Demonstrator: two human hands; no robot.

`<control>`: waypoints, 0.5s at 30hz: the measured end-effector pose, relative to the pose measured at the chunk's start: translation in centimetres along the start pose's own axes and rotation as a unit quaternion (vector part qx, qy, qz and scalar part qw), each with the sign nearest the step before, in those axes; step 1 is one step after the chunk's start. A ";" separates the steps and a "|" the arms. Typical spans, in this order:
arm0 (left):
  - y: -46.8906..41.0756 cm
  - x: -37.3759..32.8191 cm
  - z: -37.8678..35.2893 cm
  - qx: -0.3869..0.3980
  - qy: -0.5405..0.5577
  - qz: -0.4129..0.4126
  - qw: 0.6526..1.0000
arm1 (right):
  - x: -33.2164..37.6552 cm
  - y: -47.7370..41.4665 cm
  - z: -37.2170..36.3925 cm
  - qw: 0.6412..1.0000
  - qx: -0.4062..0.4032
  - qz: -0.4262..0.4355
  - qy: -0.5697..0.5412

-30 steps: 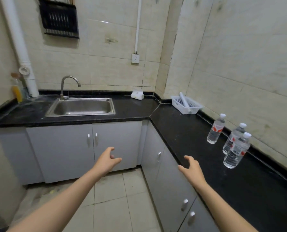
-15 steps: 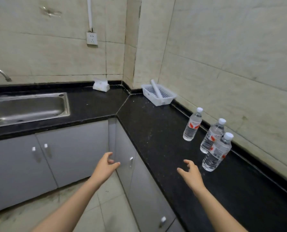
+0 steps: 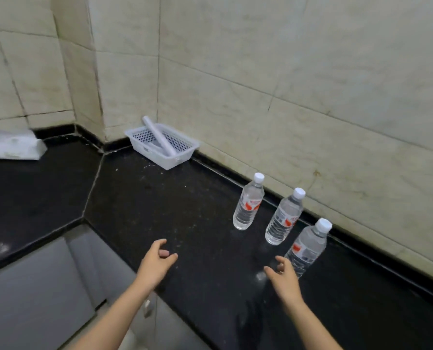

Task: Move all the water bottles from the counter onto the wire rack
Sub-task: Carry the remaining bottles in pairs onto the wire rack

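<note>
Three clear water bottles with white caps and red-and-white labels stand upright on the black counter (image 3: 159, 210) near the right wall: the far bottle (image 3: 248, 204), the middle bottle (image 3: 284, 218) and the near bottle (image 3: 307, 247). My right hand (image 3: 284, 276) hovers over the counter just left of the near bottle, fingers apart, holding nothing. My left hand (image 3: 154, 263) is above the counter's front edge, fingers loosely curled and empty. No wire rack is in view.
A white plastic basket (image 3: 144, 145) with a white roll in it sits in the corner against the wall. A white tissue pack (image 3: 16, 147) lies on the counter at the left. Grey cabinet doors (image 3: 33, 299) run below the counter.
The view has swung right and closer to the counter; the sink has left the frame. Both hands have moved forward over the counter, the right one close to the near bottle.
</note>
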State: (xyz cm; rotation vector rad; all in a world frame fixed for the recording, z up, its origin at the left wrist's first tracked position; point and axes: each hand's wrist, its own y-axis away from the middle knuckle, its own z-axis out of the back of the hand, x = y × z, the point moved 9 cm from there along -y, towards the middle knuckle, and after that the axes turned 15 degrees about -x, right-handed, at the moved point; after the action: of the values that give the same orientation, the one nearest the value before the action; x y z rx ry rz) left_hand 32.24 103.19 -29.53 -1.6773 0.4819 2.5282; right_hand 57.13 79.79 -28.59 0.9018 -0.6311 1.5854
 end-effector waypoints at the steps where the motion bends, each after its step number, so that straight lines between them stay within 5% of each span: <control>1: -1.4 -0.6 -0.5 0.012 -0.004 -0.008 1.000 | -0.3 -0.1 -0.2 1.000 -0.014 -0.016 -0.007; 15: -1.7 0.3 -13.3 0.180 -0.024 0.014 0.983 | -3.8 -2.4 5.7 0.978 -0.176 -0.106 -0.014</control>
State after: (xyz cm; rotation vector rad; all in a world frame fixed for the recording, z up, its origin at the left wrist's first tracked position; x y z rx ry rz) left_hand 44.29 100.82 -34.87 -1.4800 0.9004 2.3135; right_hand 60.95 73.55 -28.71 0.7003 -0.7807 1.2230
